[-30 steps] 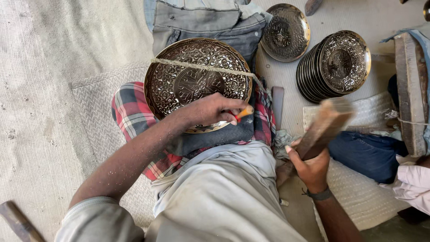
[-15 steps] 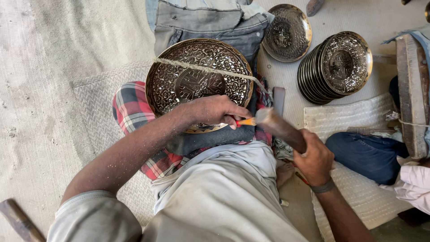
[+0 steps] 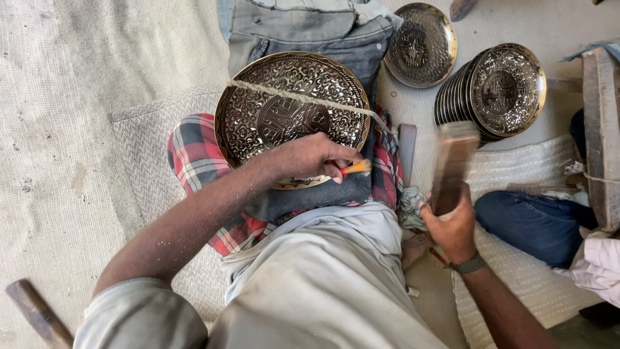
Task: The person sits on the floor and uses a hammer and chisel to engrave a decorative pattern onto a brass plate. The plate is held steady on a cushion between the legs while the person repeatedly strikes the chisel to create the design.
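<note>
An engraved brass plate (image 3: pixel 284 110) rests tilted on my lap, over a plaid cloth (image 3: pixel 194 155), with a string stretched across its face. My left hand (image 3: pixel 310 158) grips a small chisel with an orange handle (image 3: pixel 357 167) against the plate's lower rim. My right hand (image 3: pixel 452 223) holds a wooden mallet block (image 3: pixel 453 161), raised and blurred, to the right of the chisel and apart from it.
A stack of engraved plates (image 3: pixel 497 90) leans at the upper right, with a single plate (image 3: pixel 420 45) beside it. Folded denim (image 3: pixel 303 29) lies behind the lap. Another person's blue-clad leg (image 3: pixel 536 223) is at right. A wooden handle (image 3: pixel 39 313) lies lower left.
The mallet swung down onto the chisel's end half a second ago and has now lifted back up to the right. My left hand and the chisel stayed on the plate.
</note>
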